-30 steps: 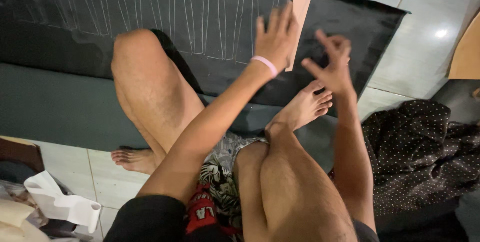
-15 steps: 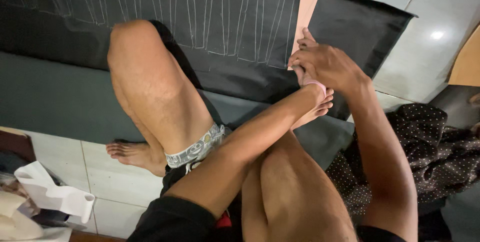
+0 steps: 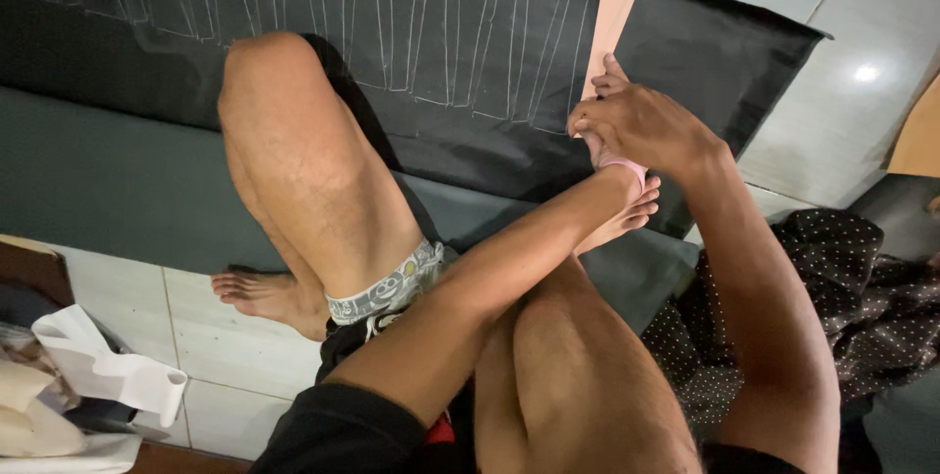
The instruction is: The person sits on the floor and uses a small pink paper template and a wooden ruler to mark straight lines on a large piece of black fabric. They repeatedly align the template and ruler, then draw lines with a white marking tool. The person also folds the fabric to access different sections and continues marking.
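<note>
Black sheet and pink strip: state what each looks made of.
Black sheet: probably matte cloth or heavy paper; it lies flat, shows no shine and carries pale chalk-like lines. Pink strip: probably thin card or stiff paper, with straight edges and a smooth, dull face. The right hand rests at its lower end, covering the left hand.

Left hand [image 3: 599,149]: almost wholly hidden beneath right hand [image 3: 641,123]; grip not readable.
Pink template strip [image 3: 615,14]: lower end covered by the fingers [image 3: 609,80], top cut by the frame edge.
Black cloth [image 3: 470,53]: chalk lines running past the top edge, far from the fingers.
Dotted fabric [image 3: 881,278]: cut off at right.
</note>
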